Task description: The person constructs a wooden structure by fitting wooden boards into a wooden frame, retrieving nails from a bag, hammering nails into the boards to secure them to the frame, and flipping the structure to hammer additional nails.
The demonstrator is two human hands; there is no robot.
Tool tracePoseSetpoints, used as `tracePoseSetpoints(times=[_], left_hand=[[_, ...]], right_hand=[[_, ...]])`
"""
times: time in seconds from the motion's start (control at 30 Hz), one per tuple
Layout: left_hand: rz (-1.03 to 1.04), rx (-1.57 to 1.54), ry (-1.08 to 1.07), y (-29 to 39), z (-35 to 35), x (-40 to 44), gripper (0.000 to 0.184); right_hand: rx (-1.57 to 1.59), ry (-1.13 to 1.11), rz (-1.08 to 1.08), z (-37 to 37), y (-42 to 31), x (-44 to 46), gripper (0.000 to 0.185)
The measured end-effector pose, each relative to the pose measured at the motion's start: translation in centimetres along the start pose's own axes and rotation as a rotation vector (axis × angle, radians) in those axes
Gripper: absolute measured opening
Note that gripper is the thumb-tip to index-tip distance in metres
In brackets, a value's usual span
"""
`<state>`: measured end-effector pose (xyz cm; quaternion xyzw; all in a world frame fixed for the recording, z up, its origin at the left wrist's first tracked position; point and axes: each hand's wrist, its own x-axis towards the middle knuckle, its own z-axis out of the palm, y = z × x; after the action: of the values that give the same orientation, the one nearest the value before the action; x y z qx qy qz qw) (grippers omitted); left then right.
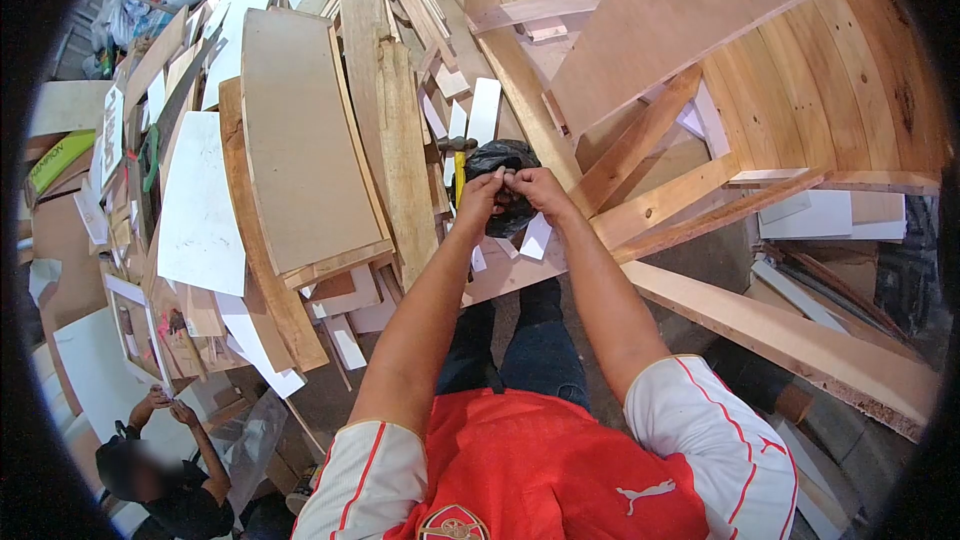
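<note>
My left hand [482, 202] and my right hand [541, 190] meet over a crumpled black plastic bag [513, 153] on the workbench. The fingers of both are closed in a pinch, tips nearly touching, and seem to grip the bag's gathered plastic. Whether something small is also between the fingertips, I cannot tell. Just left of the bag lies a hammer with a yellow handle [460, 178], its head toward the far side. White offcuts [535, 237] lie beside and below the bag.
Long boards [407, 160] and a large brown panel [300, 140] are stacked on the left. To the right stands a wooden frame with a slatted panel [820, 80]; a beam [770, 330] slants toward me. Another person [165, 475] works at lower left.
</note>
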<state>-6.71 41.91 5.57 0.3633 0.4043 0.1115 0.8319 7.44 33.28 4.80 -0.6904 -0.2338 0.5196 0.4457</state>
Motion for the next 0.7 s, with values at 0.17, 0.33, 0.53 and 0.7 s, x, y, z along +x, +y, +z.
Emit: tracePoseSetpoints(times=[0.17,0.33,0.53,0.7], left_hand=[[-0.006,-0.075,0.147,0.4,0.6,-0.3,0.030],[0.072,0.222,0.210,-0.1,0.2,0.1,0.038],[0.367,0.870,0.144,-3.2,0.3,-1.1,0.036],[0.471,1.035,0.134,-3.1,1.0,-4.4,0.025]], right_hand=[[-0.068,0.226,0.042,0.2,-0.2,0.1,0.036],[-0.865,0.547,-0.122,0.9,-0.4,-1.5,0.022],[-1.124,0.466,0.058,2.4,-3.5,-3.5,0.016],[-1.186,0.254,0.171,2.3,-5.4,-3.3,0.016]])
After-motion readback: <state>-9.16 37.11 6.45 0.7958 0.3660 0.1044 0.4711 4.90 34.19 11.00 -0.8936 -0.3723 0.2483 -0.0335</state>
